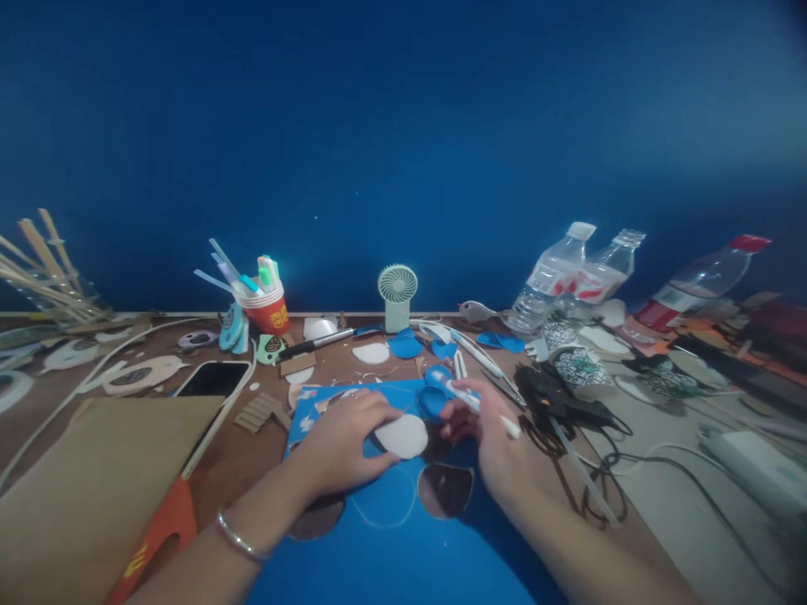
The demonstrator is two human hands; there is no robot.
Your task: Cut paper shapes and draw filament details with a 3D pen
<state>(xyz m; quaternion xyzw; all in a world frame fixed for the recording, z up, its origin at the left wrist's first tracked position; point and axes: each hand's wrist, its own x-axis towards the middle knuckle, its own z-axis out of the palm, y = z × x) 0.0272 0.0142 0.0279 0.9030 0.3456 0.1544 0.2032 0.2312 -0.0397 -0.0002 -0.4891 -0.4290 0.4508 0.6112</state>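
Deep blue wall behind a cluttered brown surface [252,458]. Left hand [344,449] presses flat, fingers spread, on a white oval cutout [402,436] lying on blue sheet [403,538]; right hand [492,441] grips a white pen [485,410]. Cutout looks thin, light, bendable; best pinned at its edge.

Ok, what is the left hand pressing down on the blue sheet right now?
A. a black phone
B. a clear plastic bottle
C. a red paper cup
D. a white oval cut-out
D: the left hand lies flat with its fingers on the white oval cut-out, holding it against the blue sheet, while the right hand holds a white pen beside it.
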